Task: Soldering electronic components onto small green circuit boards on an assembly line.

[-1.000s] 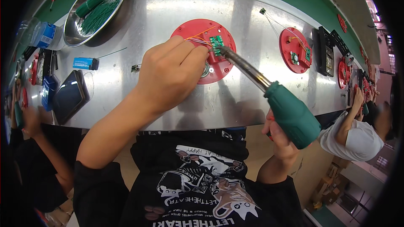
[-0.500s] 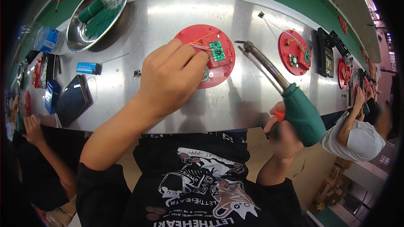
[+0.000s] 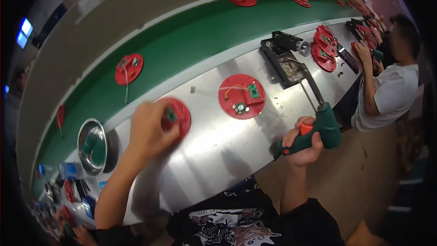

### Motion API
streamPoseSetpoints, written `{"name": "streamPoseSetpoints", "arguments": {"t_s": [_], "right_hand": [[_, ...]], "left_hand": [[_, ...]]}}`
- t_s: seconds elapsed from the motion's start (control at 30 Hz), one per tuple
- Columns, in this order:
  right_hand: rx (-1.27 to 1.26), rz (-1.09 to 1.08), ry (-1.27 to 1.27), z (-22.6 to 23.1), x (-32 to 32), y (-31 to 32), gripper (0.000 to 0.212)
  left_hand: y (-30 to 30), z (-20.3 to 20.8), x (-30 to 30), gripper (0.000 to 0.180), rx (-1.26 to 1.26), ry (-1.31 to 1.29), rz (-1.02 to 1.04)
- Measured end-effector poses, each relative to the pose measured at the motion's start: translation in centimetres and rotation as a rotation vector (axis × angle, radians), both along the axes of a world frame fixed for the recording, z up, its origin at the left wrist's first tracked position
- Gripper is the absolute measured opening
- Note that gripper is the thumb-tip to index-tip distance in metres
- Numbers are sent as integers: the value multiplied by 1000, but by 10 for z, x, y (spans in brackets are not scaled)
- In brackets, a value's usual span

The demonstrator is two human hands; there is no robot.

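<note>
My left hand is blurred over the left side of a red disc, its thumb and curled fingers bent across it. The blur hides whether they grip anything. A small green circuit board shows on that disc beside my fingers. My right hand is wrapped round the handle of a green soldering gun with an orange trigger. Its long metal tip points away over a black case. Between my hands lies a second red disc with a green board, coloured wires and a round part.
Beyond the hands is a black case. More red discs are stacked past it. A steel bowl of green wires stands left. Other discs lie along the green strip. A person in a white shirt works at the right.
The view has swung to the right, so the bench runs slantwise. My left hand has shifted on the red disc and is blurred. The soldering gun stays in my right hand, off to the right.
</note>
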State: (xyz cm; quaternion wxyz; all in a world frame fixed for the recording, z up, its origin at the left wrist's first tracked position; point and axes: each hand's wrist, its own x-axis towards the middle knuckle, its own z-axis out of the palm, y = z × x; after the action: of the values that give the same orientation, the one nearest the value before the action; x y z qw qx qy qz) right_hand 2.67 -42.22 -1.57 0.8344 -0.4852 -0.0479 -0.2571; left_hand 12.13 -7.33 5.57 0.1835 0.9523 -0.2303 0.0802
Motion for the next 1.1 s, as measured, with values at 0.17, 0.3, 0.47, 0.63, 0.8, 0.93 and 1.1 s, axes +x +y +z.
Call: {"name": "streamPoseSetpoints", "arguments": {"t_s": [0.17, 0.3, 0.47, 0.63, 0.8, 0.93, 1.1], "right_hand": [[197, -210, 20, -8, 8, 4, 50], [148, -142, -129, -20, -13, 0, 48], [234, -392, 98, -9, -11, 11, 49], [163, -379, 286, 0, -2, 9, 49], [244, -378, 244, -5, 1, 7, 47], [247, -518, 123, -2, 10, 8, 48], [199, -438, 107, -11, 1, -6, 50]], "left_hand": [[-38, -19, 192, 55, 316, -333, 238], [-162, -27, 315, 59, 245, -208, 163], [-279, -56, 449, 58, 183, -340, 46], [-293, -52, 531, 57, 127, -32, 40], [-233, 0, 394, 42, 37, 91, -318], [-162, 18, 220, 43, -90, 189, -574], [-132, 10, 130, 55, -86, 120, -553]]}}
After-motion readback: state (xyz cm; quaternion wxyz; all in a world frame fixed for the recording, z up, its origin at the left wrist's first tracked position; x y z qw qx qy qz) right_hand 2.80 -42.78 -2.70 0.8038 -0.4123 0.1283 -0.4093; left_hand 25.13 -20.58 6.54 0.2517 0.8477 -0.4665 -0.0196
